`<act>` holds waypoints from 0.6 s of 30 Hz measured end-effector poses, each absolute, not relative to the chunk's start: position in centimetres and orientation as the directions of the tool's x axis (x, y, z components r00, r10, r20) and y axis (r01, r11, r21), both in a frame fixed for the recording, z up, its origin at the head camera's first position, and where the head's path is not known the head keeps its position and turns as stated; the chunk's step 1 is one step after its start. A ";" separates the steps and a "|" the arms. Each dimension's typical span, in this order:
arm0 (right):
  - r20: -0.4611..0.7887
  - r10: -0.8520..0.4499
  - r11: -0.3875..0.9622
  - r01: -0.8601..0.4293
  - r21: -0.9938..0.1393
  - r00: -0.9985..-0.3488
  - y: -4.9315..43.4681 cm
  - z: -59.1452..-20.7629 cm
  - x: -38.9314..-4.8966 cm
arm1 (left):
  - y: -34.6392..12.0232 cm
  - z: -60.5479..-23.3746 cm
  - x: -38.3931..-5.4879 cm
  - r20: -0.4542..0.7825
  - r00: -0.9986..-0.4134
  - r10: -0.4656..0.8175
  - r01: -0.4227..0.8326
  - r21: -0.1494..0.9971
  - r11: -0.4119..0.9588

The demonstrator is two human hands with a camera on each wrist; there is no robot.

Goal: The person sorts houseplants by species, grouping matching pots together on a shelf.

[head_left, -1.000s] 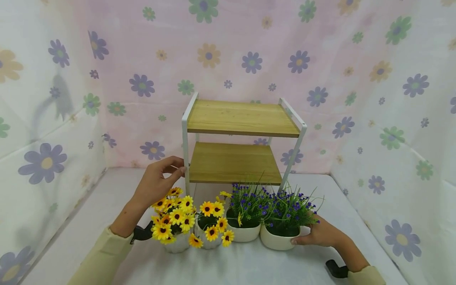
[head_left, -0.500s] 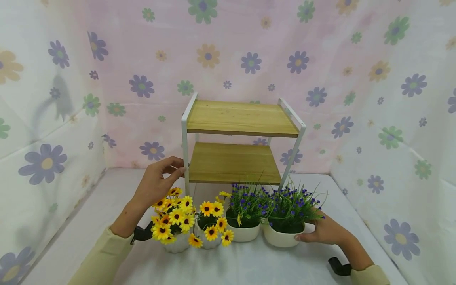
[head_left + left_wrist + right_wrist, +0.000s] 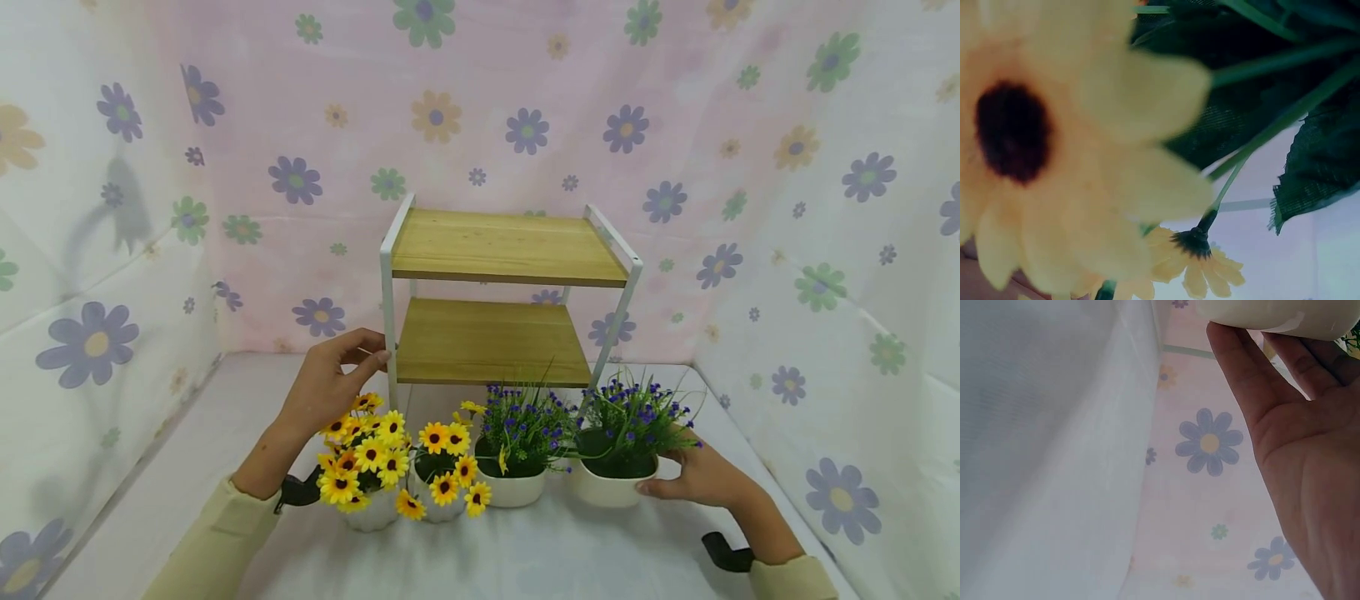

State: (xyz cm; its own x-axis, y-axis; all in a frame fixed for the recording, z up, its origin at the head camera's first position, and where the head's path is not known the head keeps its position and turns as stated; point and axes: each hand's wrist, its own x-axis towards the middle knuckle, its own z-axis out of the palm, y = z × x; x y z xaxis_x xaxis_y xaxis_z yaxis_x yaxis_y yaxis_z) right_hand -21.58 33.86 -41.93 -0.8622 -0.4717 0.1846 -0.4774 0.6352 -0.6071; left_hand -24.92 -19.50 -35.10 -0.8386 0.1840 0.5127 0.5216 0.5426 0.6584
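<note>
A two-tier shelf with wooden boards (image 3: 495, 250) and a white metal frame stands in the middle of the head view. At its left front post, my left hand (image 3: 330, 379) pinches the post between thumb and fingers. My right hand (image 3: 701, 477) grips the right end of a cream oval flowerpot (image 3: 611, 492) holding purple flowers, thumb in front. In the right wrist view, the fingers (image 3: 1250, 369) touch the pot's side. Whether that pot is off the table cannot be told. A matching flowerpot (image 3: 513, 492) of purple flowers stands to its left, slightly apart.
Two white pots of yellow sunflowers, the left one (image 3: 372, 512) and the right one (image 3: 444, 507), stand before the shelf. Yellow petals (image 3: 1116, 187) fill much of the left wrist view. Flower-print cloth walls (image 3: 480, 100) enclose the white table (image 3: 517, 562) at the back and sides.
My right hand has moved the cream flowerpot right and slightly away, opening a gap from its neighbour. My left hand stays on the shelf post.
</note>
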 end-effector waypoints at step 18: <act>0.204 -0.361 0.759 -0.414 -0.503 -0.910 35.8 -37.9 -20.5 | -19.6 -34.9 -25.1 0.523 -0.830 0.192 0.534 0.648 0.544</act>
